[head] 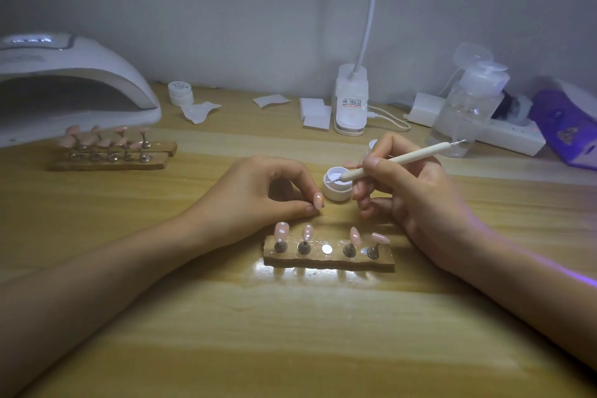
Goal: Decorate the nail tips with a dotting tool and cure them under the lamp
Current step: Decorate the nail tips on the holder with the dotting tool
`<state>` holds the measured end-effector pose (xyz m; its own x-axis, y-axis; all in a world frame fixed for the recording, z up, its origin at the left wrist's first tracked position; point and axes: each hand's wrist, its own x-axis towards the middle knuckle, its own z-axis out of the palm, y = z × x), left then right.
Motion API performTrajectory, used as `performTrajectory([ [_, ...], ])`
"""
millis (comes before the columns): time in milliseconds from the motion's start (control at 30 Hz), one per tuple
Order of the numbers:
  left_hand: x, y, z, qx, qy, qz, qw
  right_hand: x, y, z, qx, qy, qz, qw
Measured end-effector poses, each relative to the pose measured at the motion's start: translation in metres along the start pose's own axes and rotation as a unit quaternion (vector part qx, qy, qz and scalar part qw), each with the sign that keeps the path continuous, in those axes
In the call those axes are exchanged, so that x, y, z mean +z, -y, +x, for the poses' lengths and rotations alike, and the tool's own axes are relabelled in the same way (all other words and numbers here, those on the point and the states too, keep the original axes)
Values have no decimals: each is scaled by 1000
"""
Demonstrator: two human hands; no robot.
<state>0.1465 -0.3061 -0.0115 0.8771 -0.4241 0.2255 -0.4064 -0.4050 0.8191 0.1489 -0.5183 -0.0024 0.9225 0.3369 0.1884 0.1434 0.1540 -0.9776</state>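
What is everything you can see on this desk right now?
Curing lamp: one, white, far left.
Far holders: two, brown, before the lamp, bearing pink tips.
Near holder: one, brown, front centre.
Nail tips on it: four, pink, two dotted white.
Gel pot: one, white, open, between hands.
Closed jar: one, white, back left.
Desk lamp: one, white, back centre.
Pump bottle: one, clear, back right.
Left hand: pinches one pink nail tip.
Right hand: holds white dotting tool, tip in pot.

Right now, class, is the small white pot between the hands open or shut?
Open: the small white pot has no lid on, and the tip of the dotting tool in the right hand dips inside.
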Motion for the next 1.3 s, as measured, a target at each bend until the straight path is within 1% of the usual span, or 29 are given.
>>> performTrajectory([
  [733, 0, 3, 2, -8, 7, -7, 1000, 1, -3, 0, -3, 34, -52, 998],
  [1300, 0, 3, 1, -6, 4, -1, 1000, 2, -3, 0, -1, 44, -62, 997],
])
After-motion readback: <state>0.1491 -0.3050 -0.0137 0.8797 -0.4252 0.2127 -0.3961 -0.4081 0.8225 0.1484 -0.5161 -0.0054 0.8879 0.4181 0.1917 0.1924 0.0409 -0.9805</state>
